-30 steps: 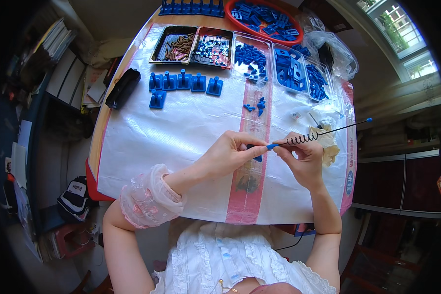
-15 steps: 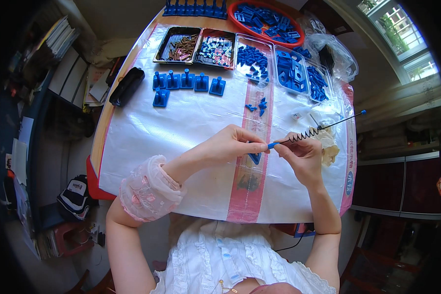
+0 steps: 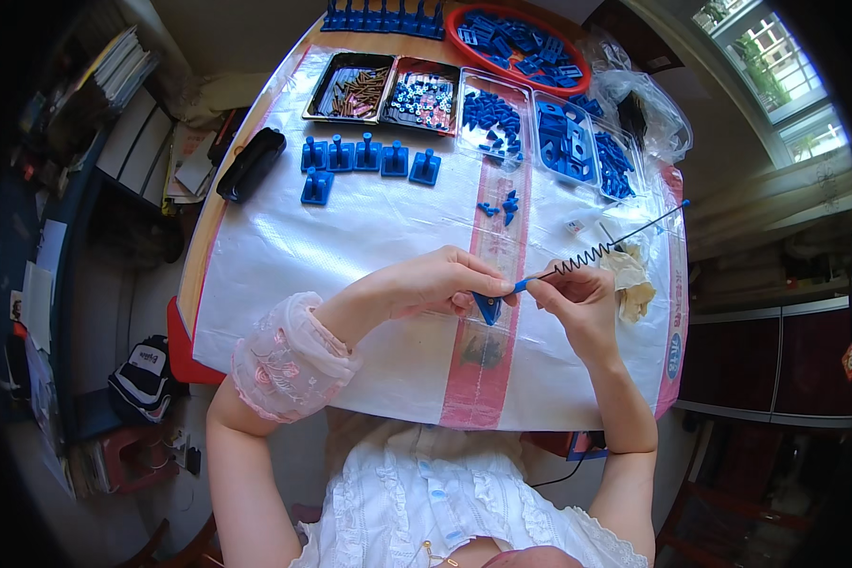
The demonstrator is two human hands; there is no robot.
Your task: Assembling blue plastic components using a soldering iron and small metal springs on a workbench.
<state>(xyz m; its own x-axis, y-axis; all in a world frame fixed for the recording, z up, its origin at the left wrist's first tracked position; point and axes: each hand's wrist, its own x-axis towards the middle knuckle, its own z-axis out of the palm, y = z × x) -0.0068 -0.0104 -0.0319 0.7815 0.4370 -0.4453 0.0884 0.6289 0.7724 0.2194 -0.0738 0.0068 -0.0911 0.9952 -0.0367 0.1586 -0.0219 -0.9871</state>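
Near the middle of the table, my left hand (image 3: 435,280) pinches a small blue plastic part (image 3: 488,309) with a flat, angular face. My right hand (image 3: 582,298) is closed around a thin black rod with a coiled spring section (image 3: 587,257); its far end slants up to the right and has a blue tip. The rod's near end, also blue, meets the left fingertips at the blue part. How the two join is hidden by the fingers. Just beyond the hands lie several small blue pieces (image 3: 510,206).
Several blue base-plate assemblies (image 3: 367,153) stand at the left. Behind are a tray of brown screws (image 3: 350,87), a tray of nuts (image 3: 424,99), clear boxes of blue parts (image 3: 566,142) and a red basin (image 3: 585,78). A black case (image 3: 252,166) lies near the left edge.
The rod's far tip has shifted left and upward. More of the blue part's angular face now shows below my left fingers. Both hands stay in about the same place.
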